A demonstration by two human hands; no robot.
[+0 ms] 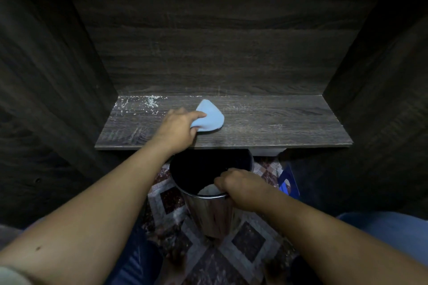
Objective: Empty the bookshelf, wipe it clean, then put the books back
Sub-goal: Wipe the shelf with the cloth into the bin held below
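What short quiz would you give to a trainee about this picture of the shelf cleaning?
1. True or false: books stand on the shelf.
2. What does the right hand grip? A) the rim of the metal bin B) a book C) a spray bottle
3. Fill in: the left hand holds a light blue ____ on the shelf.
Key: 1 false; 2 A; 3 cloth.
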